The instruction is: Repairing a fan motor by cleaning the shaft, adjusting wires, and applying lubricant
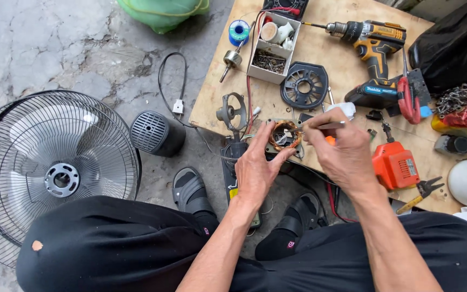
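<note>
Steadying the stator (285, 135) at the board's (325, 48) 6 o'clock edge, the left hand (258, 167) lies partly curled, fingertips on its near rim. The right hand (341, 146), closed in a pencil grip, holds a thin tool (322, 126) whose tip points into the copper coils from 3 o'clock. Judged heavy for its size: a rigid laminated-steel core, with fine enamelled windings and thin leads that look fragile. Best held by the metal frame, not the wire. At 12 o'clock lies a black ribbed cover (304, 85); at 1 o'clock, a yellow drill (371, 46).
</note>
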